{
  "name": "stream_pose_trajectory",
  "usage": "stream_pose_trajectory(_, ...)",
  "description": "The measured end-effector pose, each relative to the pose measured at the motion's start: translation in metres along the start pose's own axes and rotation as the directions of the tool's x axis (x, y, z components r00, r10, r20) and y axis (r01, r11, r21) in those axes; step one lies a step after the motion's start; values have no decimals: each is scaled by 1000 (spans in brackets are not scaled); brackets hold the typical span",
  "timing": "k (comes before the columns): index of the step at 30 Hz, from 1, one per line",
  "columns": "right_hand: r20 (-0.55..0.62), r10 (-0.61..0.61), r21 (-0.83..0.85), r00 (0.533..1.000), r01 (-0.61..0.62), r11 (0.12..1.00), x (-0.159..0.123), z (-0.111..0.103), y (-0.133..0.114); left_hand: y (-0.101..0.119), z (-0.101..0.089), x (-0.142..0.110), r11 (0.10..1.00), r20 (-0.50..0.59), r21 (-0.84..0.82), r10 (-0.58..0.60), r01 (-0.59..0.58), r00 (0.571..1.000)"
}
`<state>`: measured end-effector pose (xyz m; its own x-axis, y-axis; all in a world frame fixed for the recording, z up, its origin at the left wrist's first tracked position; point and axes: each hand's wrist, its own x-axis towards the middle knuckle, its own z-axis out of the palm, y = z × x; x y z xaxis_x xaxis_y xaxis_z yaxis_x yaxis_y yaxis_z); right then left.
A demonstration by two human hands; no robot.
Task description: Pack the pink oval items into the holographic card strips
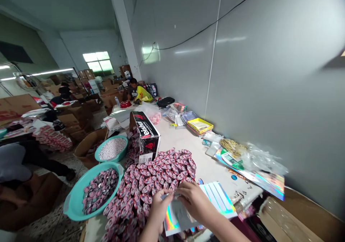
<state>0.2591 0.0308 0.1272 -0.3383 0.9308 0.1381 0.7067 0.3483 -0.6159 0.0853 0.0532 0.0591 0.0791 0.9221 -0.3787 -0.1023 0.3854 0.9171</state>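
My left hand [159, 208] is closed at the left edge of a shiny rainbow-silver sheet [215, 195], its thumb and fingertips at the upper corner. Pale strips run across the sheet's right part. My right hand [192, 200] is closed in a pinch over the sheet, fingertips close to my left thumb; what it pinches is too small to make out. Just beyond both hands, many small pink-and-dark oval packs [151, 175] stand crowded on the white table [175, 138]. My right hand and forearm cover part of the sheet.
Left are a turquoise basin [71, 204] of round pink and silver pieces and another basin [126, 147] of white pieces. A black box [149, 145] stands behind the packs. Along the wall lie a yellow tray [206, 128], rubber bands [230, 147] and plastic bags [265, 159]. Other people work farther back.
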Motion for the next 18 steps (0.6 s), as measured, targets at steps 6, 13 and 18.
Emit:
stream_pose_trajectory(6, -11, 85, 47, 996, -84, 995, 7, 16, 7, -16, 3, 14, 969, 38, -206, -131, 136, 991)
stream_pose_trajectory(13, 16, 104, 18, 994, -105, 994, 12, 33, -12, -13, -26, 32, 997, -85, 82, 19, -12, 996)
stream_pose_trajectory(18, 217, 182, 332, 959, -248, 910, -9, 39, -17, -12, -85, 44, 797, -170, 592, 264, -116, 949)
